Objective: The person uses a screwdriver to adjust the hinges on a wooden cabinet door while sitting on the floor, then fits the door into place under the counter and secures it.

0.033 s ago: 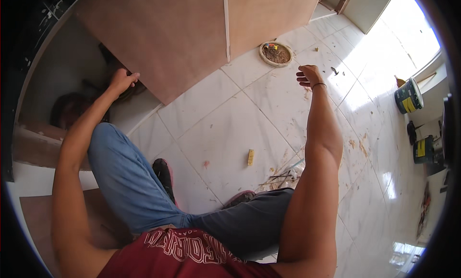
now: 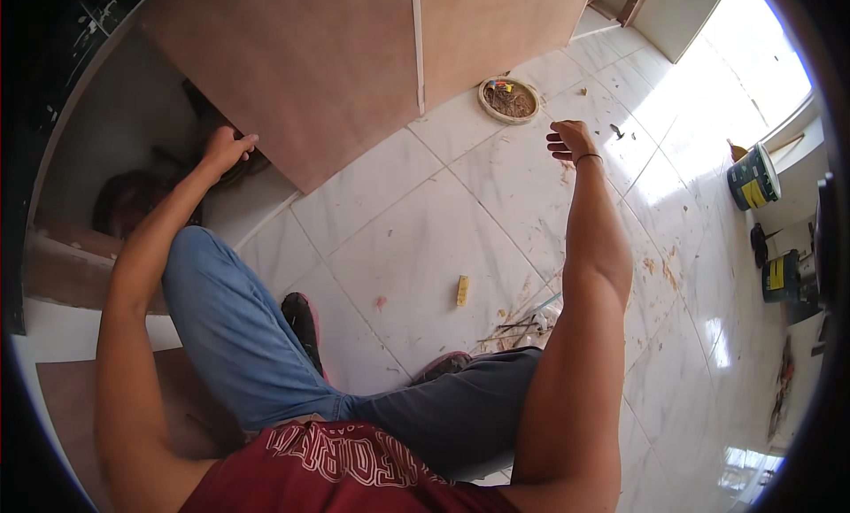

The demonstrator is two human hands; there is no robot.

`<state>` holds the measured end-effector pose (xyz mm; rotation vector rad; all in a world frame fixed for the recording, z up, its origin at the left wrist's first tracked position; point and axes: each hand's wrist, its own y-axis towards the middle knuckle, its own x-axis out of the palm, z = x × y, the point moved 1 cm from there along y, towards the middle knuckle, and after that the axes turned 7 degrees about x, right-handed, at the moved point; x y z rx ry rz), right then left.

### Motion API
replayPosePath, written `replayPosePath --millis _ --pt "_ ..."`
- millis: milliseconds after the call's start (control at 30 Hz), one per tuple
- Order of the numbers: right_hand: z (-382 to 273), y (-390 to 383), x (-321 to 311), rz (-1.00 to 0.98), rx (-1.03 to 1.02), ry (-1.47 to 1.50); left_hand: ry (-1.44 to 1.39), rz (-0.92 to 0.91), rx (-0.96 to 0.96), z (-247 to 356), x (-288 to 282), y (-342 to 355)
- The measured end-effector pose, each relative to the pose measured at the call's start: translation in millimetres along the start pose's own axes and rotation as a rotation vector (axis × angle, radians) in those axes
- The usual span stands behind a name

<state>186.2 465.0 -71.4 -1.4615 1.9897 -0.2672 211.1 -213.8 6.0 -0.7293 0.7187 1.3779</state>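
Note:
My left hand (image 2: 228,150) is at the slanted edge of a brown cabinet door (image 2: 292,79), its fingers closed on that edge; part of them is hidden. Behind the door is the dark inside of a cabinet (image 2: 124,97). Over the tiled floor on the right, my right hand (image 2: 574,141) is stretched out with fingers loosely bent and apart, holding nothing. A round, pale-rimmed dish (image 2: 511,110) with brown debris and small colourful bits lies nearest to it, a little to its left and farther off.
A small yellow block (image 2: 462,291) lies on the white tiles between my feet and right arm. Thin sticks and scraps (image 2: 522,325) lie beside my right forearm. Dark green buckets (image 2: 754,178) stand at the right. A second brown panel (image 2: 496,35) adjoins the door.

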Motion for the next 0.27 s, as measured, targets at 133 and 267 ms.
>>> replayPosePath --millis 133,267 --pt "-5.0 -1.8 3.4 -0.002 -0.061 0.062 -0.047 0.061 -0.011 3.4 -11.1 -6.4" --pt "-25.8 7.2 -8.7 0.025 -0.059 0.115 -0.166 0.077 0.004 20.6 -10.3 -9.8"
